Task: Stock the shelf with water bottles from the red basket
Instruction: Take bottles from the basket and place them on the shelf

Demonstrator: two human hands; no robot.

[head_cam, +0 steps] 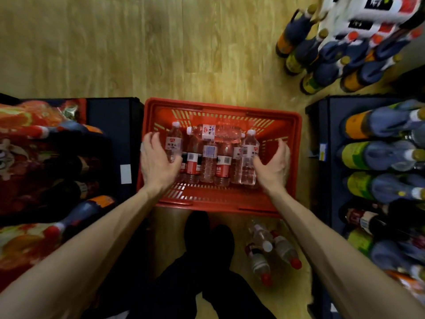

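Both hands are reaching into the red basket point(220, 199), which is sitting on the wooden floor point(138, 42) between two dark shelf units. The left hand point(158, 162) is spread, fingers relaxed, closing on the outer left water bottle point(174, 143) but not yet gripping it. The right hand point(273, 164) is cupped beside the outer right water bottle point(248, 157), thumb touching its side, with no firm grasp yet. The step in hand appears to be pickup. The next move calls for closing each hand round one bottle and lifting clear of the one lying crosswise point(216, 132). Loose bottles point(271, 249) are lying on the floor near the feet and could trip the person. Soda bottles point(379, 157) are filling the right shelf.
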